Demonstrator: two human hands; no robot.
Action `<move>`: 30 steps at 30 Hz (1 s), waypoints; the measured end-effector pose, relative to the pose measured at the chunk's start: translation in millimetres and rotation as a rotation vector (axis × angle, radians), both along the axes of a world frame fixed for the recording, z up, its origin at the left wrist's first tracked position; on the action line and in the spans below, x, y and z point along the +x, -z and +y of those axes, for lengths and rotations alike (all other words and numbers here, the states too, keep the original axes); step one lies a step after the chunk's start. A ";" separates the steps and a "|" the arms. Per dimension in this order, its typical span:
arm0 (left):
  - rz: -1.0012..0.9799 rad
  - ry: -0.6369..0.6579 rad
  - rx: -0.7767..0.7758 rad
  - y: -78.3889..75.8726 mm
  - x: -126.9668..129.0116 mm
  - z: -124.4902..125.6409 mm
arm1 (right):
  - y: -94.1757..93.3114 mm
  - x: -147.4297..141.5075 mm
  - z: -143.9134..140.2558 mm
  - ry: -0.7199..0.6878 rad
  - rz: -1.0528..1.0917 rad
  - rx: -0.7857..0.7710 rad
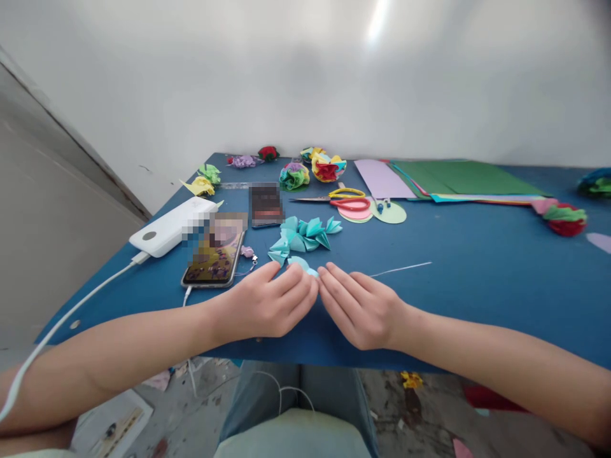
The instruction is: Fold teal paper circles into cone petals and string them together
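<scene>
My left hand (267,306) and my right hand (360,306) meet fingertip to fingertip over a small light-blue paper piece (301,263) on the blue table (477,267). Both hands pinch or press this piece; most of it is hidden under the fingers. Just beyond it lies a cluster of folded teal paper petals (305,235). A thin white thread (401,269) runs off to the right from my right hand.
A phone (214,257) and white power bank (172,227) with cable lie at left. Scissors (341,199), paper circles (389,212), coloured paper sheets (458,178) and several paper flowers (327,166) sit farther back. Another flower (566,219) lies at right.
</scene>
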State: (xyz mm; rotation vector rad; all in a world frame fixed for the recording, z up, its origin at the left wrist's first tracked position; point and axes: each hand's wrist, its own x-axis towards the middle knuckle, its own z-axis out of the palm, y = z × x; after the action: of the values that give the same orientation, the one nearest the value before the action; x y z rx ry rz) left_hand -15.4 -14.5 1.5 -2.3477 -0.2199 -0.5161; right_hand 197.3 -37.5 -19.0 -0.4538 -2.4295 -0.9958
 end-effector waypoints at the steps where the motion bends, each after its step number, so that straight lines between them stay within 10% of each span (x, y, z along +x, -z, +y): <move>1: -0.003 0.013 -0.006 1.0 0.6 -0.5 | 1.5 -0.7 0.0 -0.003 0.004 -0.002; 30: 0.126 0.057 -0.165 4.7 4.1 3.7 | 8.8 -6.0 -6.8 0.114 0.005 -0.006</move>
State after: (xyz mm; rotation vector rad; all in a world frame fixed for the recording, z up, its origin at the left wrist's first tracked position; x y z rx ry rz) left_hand -11.3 -10.8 -3.1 -2.5440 -0.1415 -0.3879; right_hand 191.3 -44.3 -27.8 -0.6016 -2.4257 -1.0331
